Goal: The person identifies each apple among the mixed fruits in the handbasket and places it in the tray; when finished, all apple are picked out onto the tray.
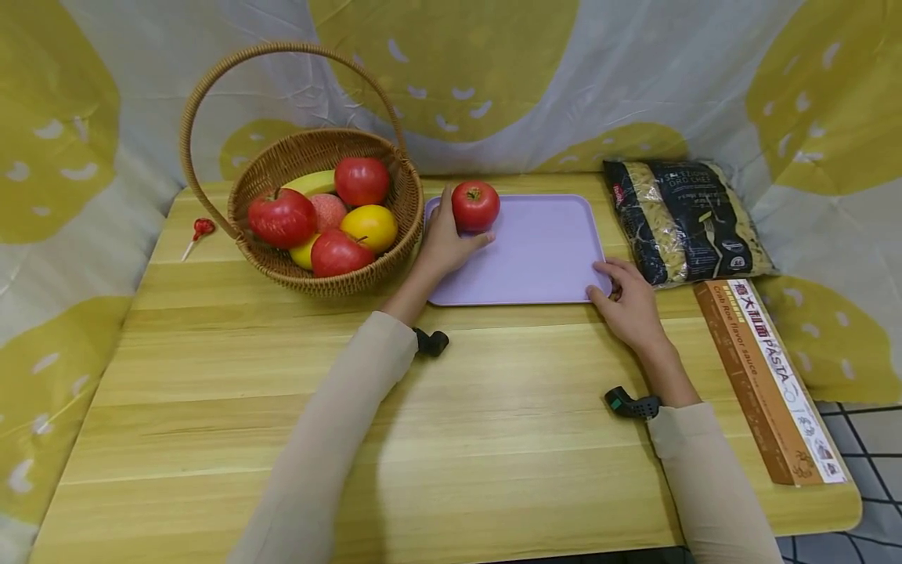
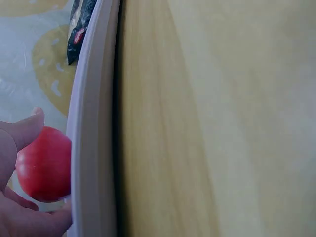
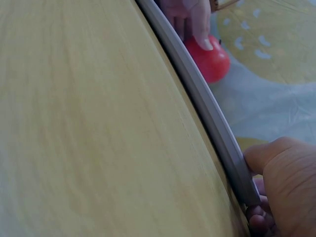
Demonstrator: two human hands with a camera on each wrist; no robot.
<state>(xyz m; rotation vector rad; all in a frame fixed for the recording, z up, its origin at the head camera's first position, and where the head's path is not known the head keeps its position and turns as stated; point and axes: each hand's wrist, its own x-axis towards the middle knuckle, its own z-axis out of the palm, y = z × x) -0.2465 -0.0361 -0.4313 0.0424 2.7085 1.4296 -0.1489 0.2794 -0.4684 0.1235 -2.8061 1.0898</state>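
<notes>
A round red tomato (image 1: 476, 206) sits on the back left part of a lavender tray (image 1: 539, 262). My left hand (image 1: 448, 240) holds it from the left, with the thumb along its near side and the fingers behind. In the left wrist view, the tomato (image 2: 45, 165) shows between the thumb and fingers, partly hidden by the tray's rim. At the tray's near right corner, my right hand (image 1: 629, 304) pinches the edge. The right wrist view has the thumb above the tray rim (image 3: 210, 106) and curled fingers beneath it.
Left of the tray stands a wicker basket (image 1: 338, 286) with a tall handle, holding several fruits. A small red-headed stick (image 1: 203, 228) lies beside it. On the right are a black pasta bag (image 1: 687, 221) and a long pasta box (image 1: 768, 380). Patterned cloth (image 1: 451, 86) hangs behind.
</notes>
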